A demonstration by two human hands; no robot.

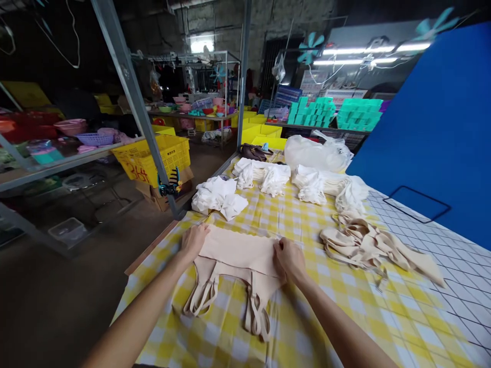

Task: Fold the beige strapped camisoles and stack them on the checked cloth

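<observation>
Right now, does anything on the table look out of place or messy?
Yes: the beige heap on the right lies in a loose tangle, and the white pile at left is crumpled. Both look untidy compared with the neater white stacks toward the back. I see no spill or damage.

I count one left hand [195, 241], one right hand [290, 258], one beige bundle [238, 249] between them, its layers too close to number, one beige heap [364, 240], three white piles [218, 197] [263, 174] [330, 184] and one brown bag [253, 152] on one bench [299, 220]; elsewhere, one clip [171, 185], at least three fans [310, 47].
</observation>
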